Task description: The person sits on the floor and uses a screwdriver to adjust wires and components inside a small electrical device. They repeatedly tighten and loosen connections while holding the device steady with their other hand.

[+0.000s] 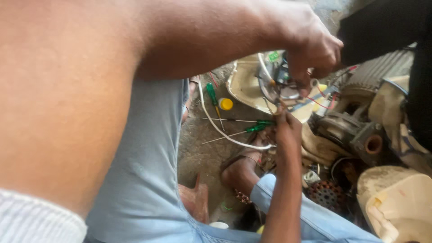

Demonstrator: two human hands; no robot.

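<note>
My left hand (315,49) reaches across from the upper left, its fingers closed on a small metal-and-wire assembly (281,85) inside a cream plastic housing (245,85). Just under that assembly, my right hand (284,128) comes up from below and pinches something thin, a wire or a tool tip; I cannot tell which. Red wires (321,101) run off the assembly to the right. Two green-handled screwdrivers (258,127) lie on the ground beside my right hand, and a third one (210,92) lies farther left.
A white cable (220,130) curves over the dirt floor past a yellow cap (226,104). A grey electric motor (355,126) sits at right, with a rusty perforated disc (326,193) and another cream casing (396,202) below. A sandalled foot (240,171) rests mid-frame.
</note>
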